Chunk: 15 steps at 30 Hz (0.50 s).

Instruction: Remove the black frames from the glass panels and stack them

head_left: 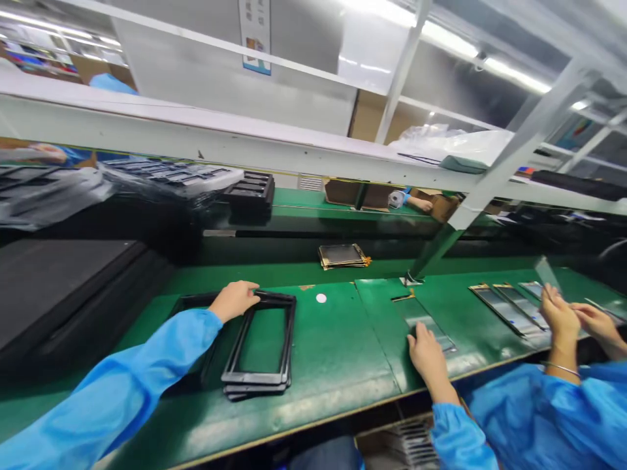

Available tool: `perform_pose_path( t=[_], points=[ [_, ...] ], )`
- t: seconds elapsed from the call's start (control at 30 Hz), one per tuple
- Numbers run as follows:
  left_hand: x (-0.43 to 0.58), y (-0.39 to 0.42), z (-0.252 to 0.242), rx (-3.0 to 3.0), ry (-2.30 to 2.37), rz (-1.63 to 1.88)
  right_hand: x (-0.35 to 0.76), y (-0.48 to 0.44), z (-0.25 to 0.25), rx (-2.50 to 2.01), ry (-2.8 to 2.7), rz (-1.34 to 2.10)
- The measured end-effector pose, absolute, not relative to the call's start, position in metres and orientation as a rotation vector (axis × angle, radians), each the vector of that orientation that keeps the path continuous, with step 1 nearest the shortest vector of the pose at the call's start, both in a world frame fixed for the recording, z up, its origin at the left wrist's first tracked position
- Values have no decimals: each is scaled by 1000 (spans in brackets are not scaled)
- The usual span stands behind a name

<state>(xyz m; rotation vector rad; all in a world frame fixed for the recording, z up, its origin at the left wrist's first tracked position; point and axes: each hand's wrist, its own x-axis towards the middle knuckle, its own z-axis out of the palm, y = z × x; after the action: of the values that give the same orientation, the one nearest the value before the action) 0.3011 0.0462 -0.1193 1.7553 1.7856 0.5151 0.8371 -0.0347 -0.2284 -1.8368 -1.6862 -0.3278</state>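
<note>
My left hand (235, 299) reaches out in a blue sleeve, fingers curled over the far left corner of the top black rectangular frame (262, 346). That frame lies on a small stack of like frames on the green bench. My right hand (425, 349) lies flat, fingers stretched, on a thin clear panel (435, 329) near the bench's front edge. A small white round disc (321, 297) sits on the bench between my hands.
A co-worker's two hands (573, 320) at the right hold up a glass panel over a row of panels (509, 307). A small stack of panels (341, 256) lies on the belt behind. Black trays (59, 294) stand at the left, and a slanted white post (441, 241) meets the bench.
</note>
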Motion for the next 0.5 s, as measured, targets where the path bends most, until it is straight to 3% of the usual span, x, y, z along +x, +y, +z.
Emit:
perform_pose_path(
  t=[0.27,0.5],
  points=[
    [276,31,-110,1309,1665,915,804,-139,-271,-1790,-2029,-196],
    [309,-28,-108,1172,1456,1068,808,-176,-236,-1606,-1987,-247]
  ],
)
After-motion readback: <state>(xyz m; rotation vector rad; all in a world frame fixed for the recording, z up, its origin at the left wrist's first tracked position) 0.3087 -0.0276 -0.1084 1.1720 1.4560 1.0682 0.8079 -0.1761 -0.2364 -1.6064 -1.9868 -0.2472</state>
